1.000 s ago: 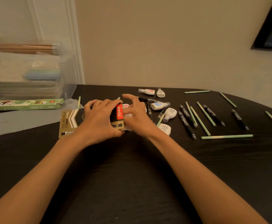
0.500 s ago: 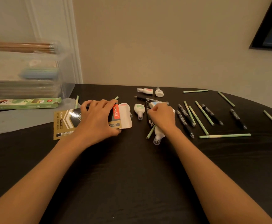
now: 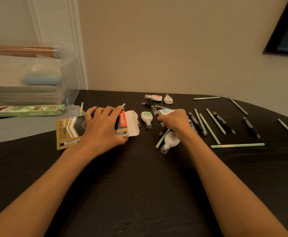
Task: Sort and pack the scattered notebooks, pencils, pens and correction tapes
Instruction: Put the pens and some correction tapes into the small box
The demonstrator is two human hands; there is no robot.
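My left hand (image 3: pixel 102 127) grips a gold and black pen box (image 3: pixel 68 130) that lies flat on the dark table (image 3: pixel 139 185), its white end flap (image 3: pixel 133 128) open to the right. My right hand (image 3: pixel 175 120) hovers over the scattered stationery with its fingers curled round a black pen (image 3: pixel 152 107), which sticks out up and to the left. A blue correction tape (image 3: pixel 164 111) touches its fingers. A green correction tape (image 3: pixel 146 117) lies between my hands. A white one (image 3: pixel 170 141) sits under my right wrist. Green pencils (image 3: pixel 208 129) and black pens (image 3: pixel 223 123) lie to the right.
A clear bin of notebooks (image 3: pixel 28 79) stands at the back left, wooden pencils (image 3: pixel 28 51) on top. A green pencil box (image 3: pixel 25 111) lies before it. Two more correction tapes (image 3: pixel 155 97) lie near the wall. A long pencil (image 3: pixel 237 145) lies crosswise at the right.
My right hand left the box's open end and moved right over the pens and correction tapes. One white correction tape now lies nearer to me. The box shifted slightly left.
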